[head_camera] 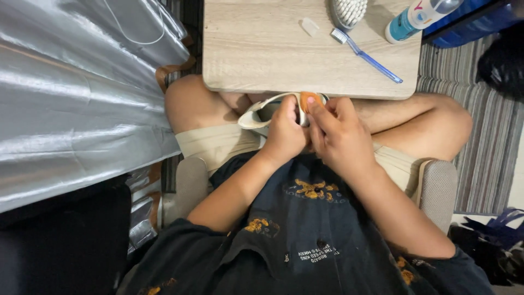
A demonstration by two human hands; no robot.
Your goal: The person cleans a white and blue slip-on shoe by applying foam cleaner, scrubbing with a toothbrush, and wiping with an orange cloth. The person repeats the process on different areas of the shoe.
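the pale shoe (261, 113) sits in the person's lap, just under the near edge of the small wooden table (262, 49), held up between both hands. only part of it shows: a cream upper with a curved opening and an orange patch (310, 100) at one end. the rest is hidden behind the fingers. it looks light and fairly soft in the upper, likely stiffer at the sole, so it should bend at the collar but hold firm where the sole runs; the best hold seems to be around the heel or along the sole edge, not the loose rim.

the left hand (285, 135) is curled closed around the shoe's middle, thumb on top. the right hand (339, 135) has its fingers bent in close, fingertips pressing the orange patch.

on the table lie a blue toothbrush (367, 56), a white bristle brush (348, 11) at the far edge, a small clear cap (310, 25), and a blue and white bottle (417, 17) lying on its side. the tabletop is pale wood grain, smooth and dry looking.

the person sits cross-legged in a grey chair (439, 186), wearing a dark shirt with gold print. a silver foil sheet (76, 93) hangs at one side, and a striped rug (488, 147) covers the floor on the other.
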